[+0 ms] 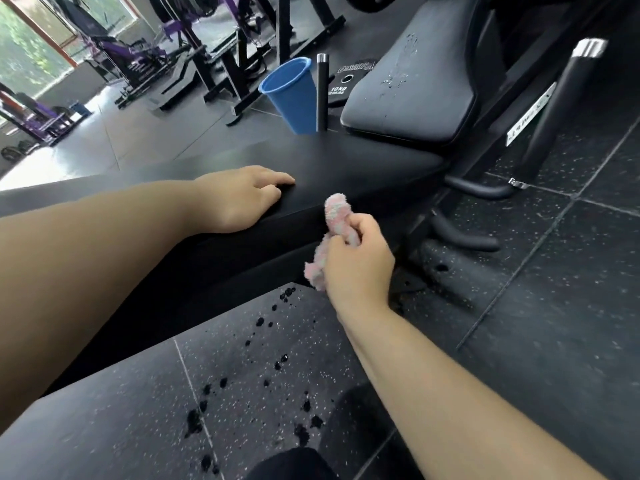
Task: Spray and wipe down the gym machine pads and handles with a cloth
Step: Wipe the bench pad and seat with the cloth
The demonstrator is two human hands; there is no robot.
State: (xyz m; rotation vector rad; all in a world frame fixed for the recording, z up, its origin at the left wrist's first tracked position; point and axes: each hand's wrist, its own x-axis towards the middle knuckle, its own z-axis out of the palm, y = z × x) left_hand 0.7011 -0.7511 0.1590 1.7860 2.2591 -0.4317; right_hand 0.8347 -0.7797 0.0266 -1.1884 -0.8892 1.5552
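The right hand (pixel 356 261) has its fingers curled tight around a bunched pink cloth (pixel 329 237), held against the front edge of the black bench pad (pixel 346 168). The left hand (pixel 239 199) lies flat on the pad's top, fingers relaxed, grasping nothing

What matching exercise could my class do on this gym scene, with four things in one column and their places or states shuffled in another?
Column one:
1 fluffy pink cloth
2 blue plastic cup
3 black padded seat
4 left hand

Column two:
A rests on the long black bench pad
B speckled with droplets
C gripped by the right hand
D stands beside a black chrome-capped post

Pairs: 1-C, 2-D, 3-B, 4-A.
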